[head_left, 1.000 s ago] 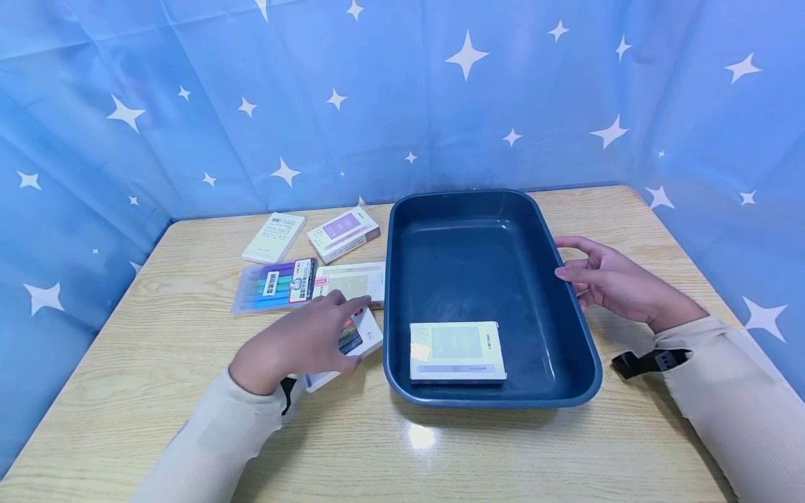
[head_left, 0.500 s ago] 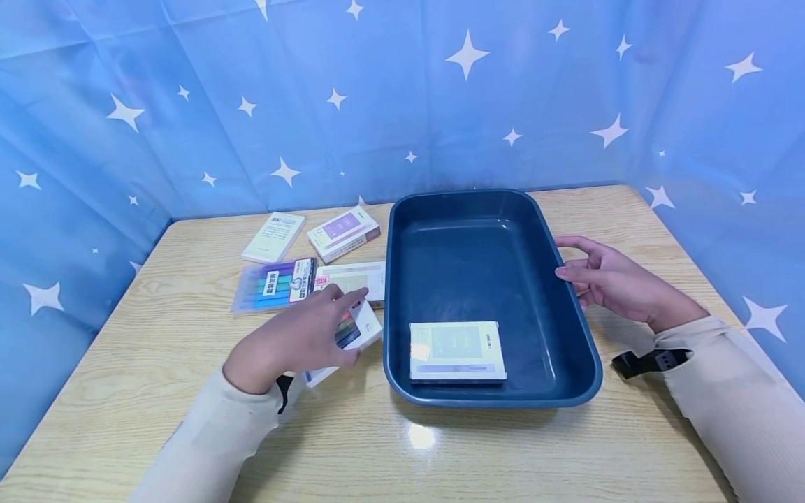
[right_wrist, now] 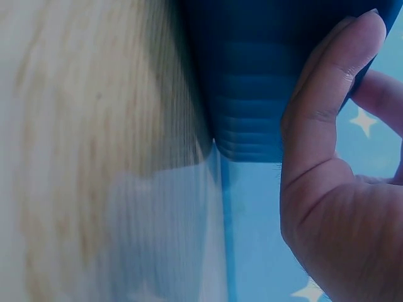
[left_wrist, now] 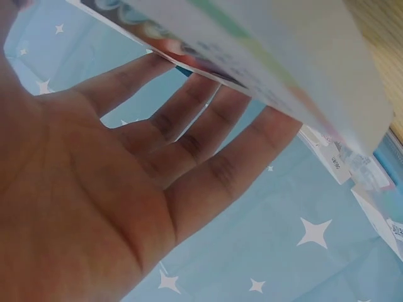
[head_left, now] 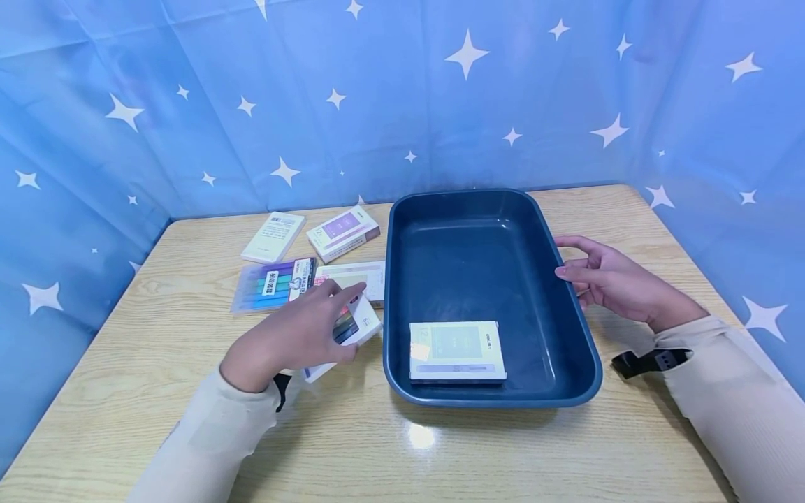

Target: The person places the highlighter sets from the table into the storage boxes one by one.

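Observation:
My left hand [head_left: 286, 339] pinches a white box [head_left: 369, 323] whose dark panel shows a row of coloured sticks. The thumb is at its near side, and the other fingers reach across to the far edge. In the left wrist view, the fingertips meet the edge of the tilted box [left_wrist: 302, 44], which fills the top of the picture. My right hand [head_left: 613, 283] holds the right rim of a deep dark blue tray [head_left: 493, 402], thumb at the rim and fingers along the outside. Inside the tray, at its near left, lies a pale yellow box [head_left: 457, 351].
Left of the tray lie a clear pack of coloured pens [head_left: 267, 285], a pale box [head_left: 371, 276], a purple-labelled box [head_left: 342, 232] and a white box with printed text [head_left: 273, 236]. A blue starry curtain [head_left: 402, 105] stands behind the wooden table [head_left: 157, 335].
The left hand has shifted slightly left, and the white box's near end has risen a little with it. The right hand and the tray have stayed in place.

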A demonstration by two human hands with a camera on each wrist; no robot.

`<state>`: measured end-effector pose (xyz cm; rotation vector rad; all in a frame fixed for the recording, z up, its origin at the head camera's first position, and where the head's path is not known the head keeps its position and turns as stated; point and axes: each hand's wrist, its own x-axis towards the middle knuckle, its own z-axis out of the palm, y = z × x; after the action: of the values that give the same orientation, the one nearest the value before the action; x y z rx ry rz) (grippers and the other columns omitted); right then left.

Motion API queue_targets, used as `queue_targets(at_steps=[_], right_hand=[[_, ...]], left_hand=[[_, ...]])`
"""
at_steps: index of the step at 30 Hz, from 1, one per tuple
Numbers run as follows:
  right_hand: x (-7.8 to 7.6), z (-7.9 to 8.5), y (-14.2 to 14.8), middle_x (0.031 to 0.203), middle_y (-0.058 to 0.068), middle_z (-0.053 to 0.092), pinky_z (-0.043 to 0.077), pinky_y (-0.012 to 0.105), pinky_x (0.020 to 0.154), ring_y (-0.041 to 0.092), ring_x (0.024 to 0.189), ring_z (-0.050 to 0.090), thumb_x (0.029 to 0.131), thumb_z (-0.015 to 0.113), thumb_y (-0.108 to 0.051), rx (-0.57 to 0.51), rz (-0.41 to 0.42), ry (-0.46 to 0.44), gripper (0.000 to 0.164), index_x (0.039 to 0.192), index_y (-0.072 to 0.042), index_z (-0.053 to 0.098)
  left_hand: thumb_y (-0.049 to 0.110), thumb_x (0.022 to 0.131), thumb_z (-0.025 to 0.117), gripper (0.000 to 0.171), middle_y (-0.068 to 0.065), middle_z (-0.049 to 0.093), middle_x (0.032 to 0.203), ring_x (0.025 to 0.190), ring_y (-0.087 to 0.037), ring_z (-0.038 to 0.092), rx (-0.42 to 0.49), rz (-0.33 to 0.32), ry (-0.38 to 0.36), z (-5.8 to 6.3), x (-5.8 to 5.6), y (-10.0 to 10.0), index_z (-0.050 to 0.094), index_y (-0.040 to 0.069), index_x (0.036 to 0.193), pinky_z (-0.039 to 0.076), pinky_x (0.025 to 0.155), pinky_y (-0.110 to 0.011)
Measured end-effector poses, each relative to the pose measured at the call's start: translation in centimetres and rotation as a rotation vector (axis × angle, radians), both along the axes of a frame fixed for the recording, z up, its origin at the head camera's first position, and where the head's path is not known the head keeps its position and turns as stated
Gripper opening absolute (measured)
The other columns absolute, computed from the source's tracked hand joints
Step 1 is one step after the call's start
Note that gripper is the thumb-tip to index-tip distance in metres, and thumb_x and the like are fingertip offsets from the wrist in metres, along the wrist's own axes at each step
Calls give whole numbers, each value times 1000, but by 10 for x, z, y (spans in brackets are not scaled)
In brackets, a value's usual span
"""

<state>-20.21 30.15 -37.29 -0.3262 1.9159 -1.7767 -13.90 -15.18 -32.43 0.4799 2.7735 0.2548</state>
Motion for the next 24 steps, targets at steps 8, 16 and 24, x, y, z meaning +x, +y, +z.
queue_targets(at_steps=[8, 16, 24], right_hand=[[0, 1, 1, 94, 1, 74, 56, 31, 60, 13, 70, 66, 105, 48, -9, 5, 4, 4, 55, 152, -17, 20], [1, 2, 0, 89, 0, 72, 56, 30, 59, 12, 67, 63, 104, 50, -9, 0, -15, -9, 57, 152, -16, 19], [1, 1, -1, 84, -2, 69, 56, 30, 59, 11, 65, 59, 104, 49, -8, -15, -1, -13, 56, 152, -16, 20]], left_hand=[[44, 76, 76, 90, -11, 51, 138, 107, -23, 55, 12, 5, 28, 3, 1, 0, 38, 24, 155, 54, 84, -39], [45, 78, 75, 89, -13, 50, 141, 110, -25, 55, 34, -10, 64, 4, 1, -1, 37, 25, 156, 55, 85, -41], [45, 80, 74, 88, -13, 48, 142, 113, -25, 53, 73, -36, 87, 2, 2, 2, 34, 27, 157, 55, 86, -39]])
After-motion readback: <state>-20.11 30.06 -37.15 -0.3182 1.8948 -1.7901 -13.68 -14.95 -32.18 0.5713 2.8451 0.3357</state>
